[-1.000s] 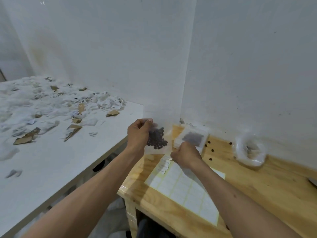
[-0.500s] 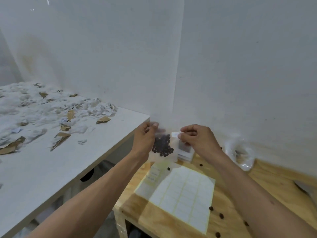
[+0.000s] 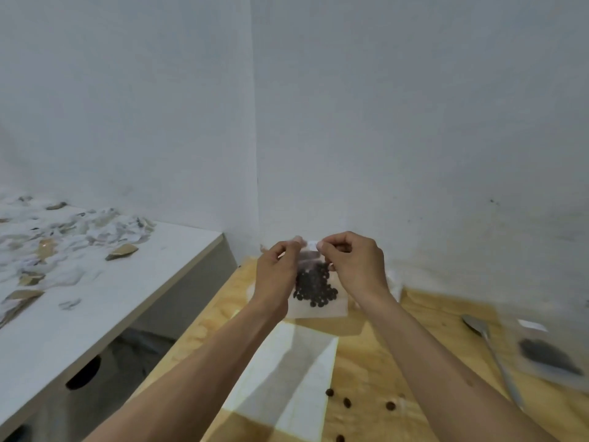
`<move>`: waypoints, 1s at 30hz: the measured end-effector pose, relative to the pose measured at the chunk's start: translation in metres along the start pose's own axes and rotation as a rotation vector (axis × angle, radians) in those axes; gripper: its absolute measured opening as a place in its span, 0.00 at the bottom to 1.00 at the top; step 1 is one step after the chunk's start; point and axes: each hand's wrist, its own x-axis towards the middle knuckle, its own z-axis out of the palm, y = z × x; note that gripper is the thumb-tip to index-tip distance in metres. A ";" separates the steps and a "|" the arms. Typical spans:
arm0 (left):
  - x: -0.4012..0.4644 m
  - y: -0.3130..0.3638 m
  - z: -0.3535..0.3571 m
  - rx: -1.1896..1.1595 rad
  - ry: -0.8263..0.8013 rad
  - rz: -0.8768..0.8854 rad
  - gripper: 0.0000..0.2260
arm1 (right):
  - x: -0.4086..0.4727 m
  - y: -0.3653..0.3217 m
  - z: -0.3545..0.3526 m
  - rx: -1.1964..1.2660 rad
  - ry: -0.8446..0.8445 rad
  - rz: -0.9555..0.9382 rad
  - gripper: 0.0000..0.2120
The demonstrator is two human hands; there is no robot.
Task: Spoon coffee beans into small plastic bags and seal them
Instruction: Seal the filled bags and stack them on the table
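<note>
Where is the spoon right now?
In the head view the metal spoon lies untouched on the wooden table at the right, between the right forearm and a filled bag.

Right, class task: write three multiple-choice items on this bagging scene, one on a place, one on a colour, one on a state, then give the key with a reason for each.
1. Where does the metal spoon lie?
A. on the wooden table, right of the hands
B. inside the held bag
C. on the white table

2. What colour are the coffee beans in the held plastic bag?
A. green
B. dark brown, near black
C. pale yellow

3. How is the held bag supported?
A. lying flat on the table
B. pinched at its top by both hands
C. hanging from the left hand alone

Key: 1 A, the spoon rests on the wooden table. 2 B, the beans show dark through the clear plastic. 3 B, the left hand and the right hand both pinch the bag's top edge, raised above the table.
</note>
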 end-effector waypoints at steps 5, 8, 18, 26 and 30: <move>-0.004 -0.002 0.021 0.086 -0.050 0.071 0.09 | 0.001 0.003 -0.018 -0.072 0.069 -0.005 0.02; -0.007 -0.005 0.032 0.093 -0.060 0.089 0.05 | -0.001 0.006 -0.028 -0.132 0.093 -0.019 0.05; -0.009 -0.013 0.051 0.048 -0.203 -0.014 0.08 | 0.005 0.039 -0.069 0.108 -0.019 0.175 0.20; -0.014 -0.019 0.081 0.057 -0.208 -0.047 0.07 | -0.003 0.049 -0.085 0.172 0.109 0.147 0.11; -0.015 -0.022 0.096 0.069 -0.234 -0.036 0.07 | -0.010 0.052 -0.108 0.217 0.040 0.182 0.15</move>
